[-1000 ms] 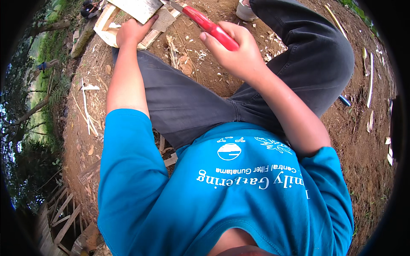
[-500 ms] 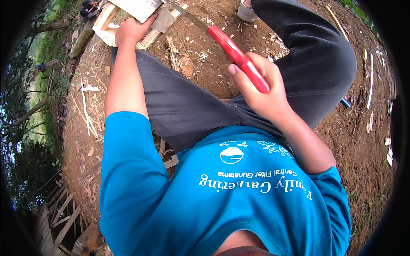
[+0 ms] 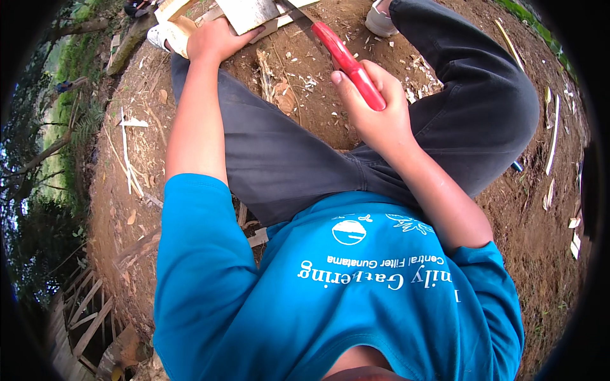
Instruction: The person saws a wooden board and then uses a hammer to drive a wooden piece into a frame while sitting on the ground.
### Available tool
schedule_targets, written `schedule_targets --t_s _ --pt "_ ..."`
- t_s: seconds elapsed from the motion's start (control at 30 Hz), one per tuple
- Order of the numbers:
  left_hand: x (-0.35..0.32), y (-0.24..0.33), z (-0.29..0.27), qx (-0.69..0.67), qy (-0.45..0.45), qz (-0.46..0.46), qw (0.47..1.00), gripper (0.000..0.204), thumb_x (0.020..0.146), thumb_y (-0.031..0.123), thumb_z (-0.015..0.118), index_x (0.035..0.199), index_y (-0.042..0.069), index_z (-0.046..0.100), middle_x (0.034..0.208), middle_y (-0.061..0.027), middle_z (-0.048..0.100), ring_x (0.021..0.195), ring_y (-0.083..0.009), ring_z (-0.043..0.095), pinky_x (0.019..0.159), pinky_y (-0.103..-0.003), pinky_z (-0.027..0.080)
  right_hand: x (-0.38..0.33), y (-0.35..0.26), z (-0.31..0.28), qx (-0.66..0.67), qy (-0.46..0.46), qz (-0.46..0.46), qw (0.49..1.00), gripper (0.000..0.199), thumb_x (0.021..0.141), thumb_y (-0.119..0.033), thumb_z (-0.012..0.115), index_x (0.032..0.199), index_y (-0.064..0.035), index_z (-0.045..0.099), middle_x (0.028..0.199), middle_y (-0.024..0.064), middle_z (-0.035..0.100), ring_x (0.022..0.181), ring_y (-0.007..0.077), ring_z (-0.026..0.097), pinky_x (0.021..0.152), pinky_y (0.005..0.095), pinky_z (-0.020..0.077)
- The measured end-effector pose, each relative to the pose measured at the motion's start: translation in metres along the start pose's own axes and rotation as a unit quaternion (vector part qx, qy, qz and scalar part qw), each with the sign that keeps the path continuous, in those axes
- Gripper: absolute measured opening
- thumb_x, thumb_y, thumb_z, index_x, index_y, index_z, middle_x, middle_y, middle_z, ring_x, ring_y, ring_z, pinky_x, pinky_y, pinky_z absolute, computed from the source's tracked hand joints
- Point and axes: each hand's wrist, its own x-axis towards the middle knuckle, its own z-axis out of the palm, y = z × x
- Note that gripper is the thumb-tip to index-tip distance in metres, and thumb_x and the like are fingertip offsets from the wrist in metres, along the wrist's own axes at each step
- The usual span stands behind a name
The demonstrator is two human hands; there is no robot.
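A seated worker's right hand (image 3: 375,114) grips a red-handled saw (image 3: 346,60), its blade meeting the wooden board (image 3: 254,14) pinned by the left hand (image 3: 216,39); steady, straight strokes would serve best.

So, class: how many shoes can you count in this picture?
2. One light shoe is at the top edge, right of the red-handled saw; another is at upper left, beside the left hand. Both are partly hidden.
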Motion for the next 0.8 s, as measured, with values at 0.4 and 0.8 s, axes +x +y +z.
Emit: schedule_targets --t_s 0.4,0.8 --pt "0.028 -0.027 0.005 -0.044 -0.021 -0.081 0.996 0.102 0.067 0.096 0.060 0.117 0.008 0.077 0.111 -0.0180 0.077 0.108 -0.0323 0.074 0.084 -0.045 0.060 0.051 -0.001 0.031 -0.025 -0.074 -0.102 0.992 0.034 0.099 -0.037 0.073 0.090 -0.0053 0.064 0.068 -0.0040 0.058 0.060 0.0044 0.052 0.055 0.0242 0.0412" --pt "-0.003 -0.003 0.001 0.030 -0.039 0.000 0.999 0.080 0.071 0.086 0.065 0.112 0.019 0.080 0.104 -0.0113 0.079 0.097 -0.0309 0.076 0.080 -0.045 0.062 0.001 -0.022 0.000 -0.027 -0.019 -0.046 0.998 0.044 0.098 -0.036 0.073 0.075 -0.0025 0.055 0.060 0.0051 0.050 0.057 0.0152 0.045 0.055 0.0369 0.0389"
